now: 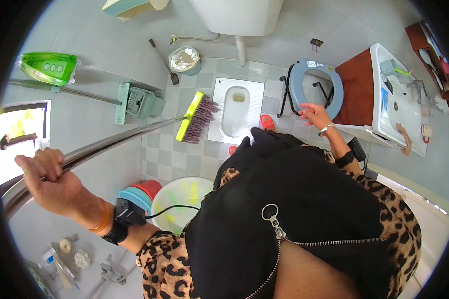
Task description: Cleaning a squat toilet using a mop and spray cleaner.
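My left hand (52,182) is wrapped round the metal pole of a mop (190,119) at the left. The mop's head has a yellow-green bar and shaggy purple-grey strands. It lies beside the left edge of a white squat toilet (236,112), and I cannot tell whether it touches the floor. At the right, my right hand (315,116) hangs with its fingers apart and nothing in them. Close to that hand is a commode chair (299,82) with a blue-grey ring seat and black legs. A red slipper (267,122) shows beneath my black clothing.
A grey-green mop bucket (152,102) stands by the left wall, near a lined waste bin (184,60). Lower left are a large pale basin (177,192) and red and blue tubs (143,192). A washbasin (401,109) on a brown cabinet (356,82) borders my right side.
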Tool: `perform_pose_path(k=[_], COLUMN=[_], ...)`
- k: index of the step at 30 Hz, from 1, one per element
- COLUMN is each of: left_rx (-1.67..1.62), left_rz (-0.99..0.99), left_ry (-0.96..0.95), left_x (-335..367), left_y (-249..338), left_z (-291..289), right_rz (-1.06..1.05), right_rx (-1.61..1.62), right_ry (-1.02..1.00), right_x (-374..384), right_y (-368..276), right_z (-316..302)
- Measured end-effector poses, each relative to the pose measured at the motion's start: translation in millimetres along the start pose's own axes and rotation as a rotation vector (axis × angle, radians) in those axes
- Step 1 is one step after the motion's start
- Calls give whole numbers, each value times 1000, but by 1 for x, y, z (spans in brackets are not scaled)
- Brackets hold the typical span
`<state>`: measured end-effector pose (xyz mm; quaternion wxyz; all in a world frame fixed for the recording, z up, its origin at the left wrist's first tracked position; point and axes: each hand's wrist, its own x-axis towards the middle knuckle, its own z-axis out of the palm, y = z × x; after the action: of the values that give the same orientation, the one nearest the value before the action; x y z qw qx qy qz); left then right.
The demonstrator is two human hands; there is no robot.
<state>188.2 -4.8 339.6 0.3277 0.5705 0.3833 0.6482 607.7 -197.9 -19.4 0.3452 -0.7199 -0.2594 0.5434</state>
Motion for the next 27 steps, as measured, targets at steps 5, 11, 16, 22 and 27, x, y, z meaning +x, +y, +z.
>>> perform_pose_path(k=[5,11,16,22,27], left_rx=[40,98,180,110,-61], left_rz=[53,23,-154,-389,-355], left_ry=[166,209,260,-23,-193], left_x=[4,-18,-55,-111,-85], left_y=[14,-47,-145,-204,-144], left_z=[24,41,72,64,30], right_rz=[40,72,32,-147,-267], right_rx=[-2,-54,-154,-285,-275], right_ry=[9,-35,-90,-169,-235], right_x=[-5,2,11,56,86], right_y=[13,8,-4,-44,-90], right_z=[-32,-45,-55,-52,-17])
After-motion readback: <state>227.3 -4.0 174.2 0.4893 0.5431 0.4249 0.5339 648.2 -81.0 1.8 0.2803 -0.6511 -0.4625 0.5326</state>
